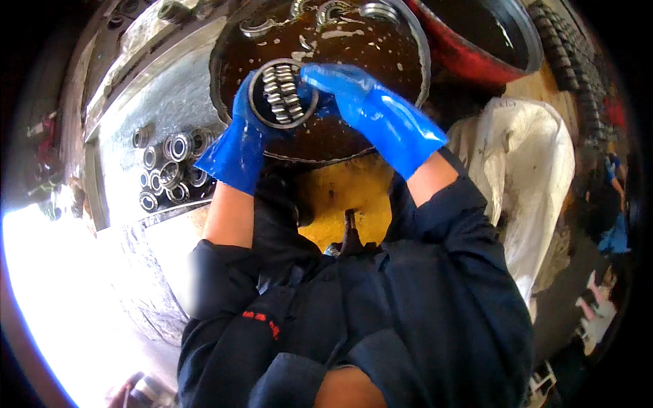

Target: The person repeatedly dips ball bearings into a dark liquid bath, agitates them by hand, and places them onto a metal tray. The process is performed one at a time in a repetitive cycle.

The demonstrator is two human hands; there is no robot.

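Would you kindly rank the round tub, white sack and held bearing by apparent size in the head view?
1. Round tub, even partly cut off by the frame
2. White sack
3. Held bearing

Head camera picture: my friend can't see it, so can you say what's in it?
A blue-gloved left hand holds a round metal roller bearing above a tub of dark liquid, with a blue-gloved right hand at its rim. More bearings are piled at the left; a red container and pale sack are at the right.
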